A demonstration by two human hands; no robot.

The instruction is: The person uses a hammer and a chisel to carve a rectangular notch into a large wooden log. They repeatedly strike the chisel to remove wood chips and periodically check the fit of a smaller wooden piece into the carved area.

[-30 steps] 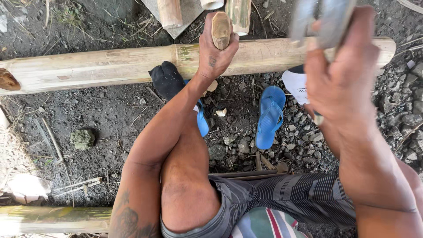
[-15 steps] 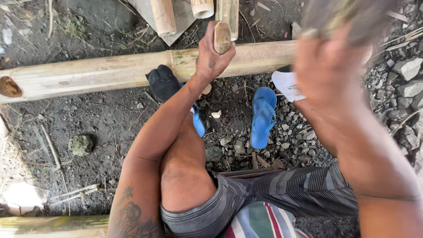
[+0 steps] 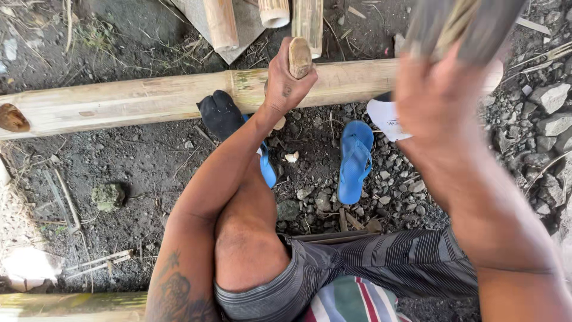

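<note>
- Left hand (image 3: 289, 83) fisted around short tan wooden peg (image 3: 300, 56), peg upright, top end toward camera, standing on long pale bamboo pole (image 3: 149, 101).
- Right hand (image 3: 441, 101) raised at 2 o'clock, clenched on blurred grey flat tool (image 3: 465, 24).
- Pole long axis 9-to-3 across dirt ground (image 3: 137, 167), cut end at 9.
- Progress, judged: peg placed, barely sunk; most driving left.
- Blue flip-flop (image 3: 354, 161) at 5 o'clock of peg.

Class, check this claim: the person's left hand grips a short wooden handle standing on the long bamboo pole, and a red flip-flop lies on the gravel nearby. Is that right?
One detail is wrong: the flip-flop is blue, not red, as the head view shows. The rest stands: the left hand grips the short wooden handle at the long bamboo pole.
</note>
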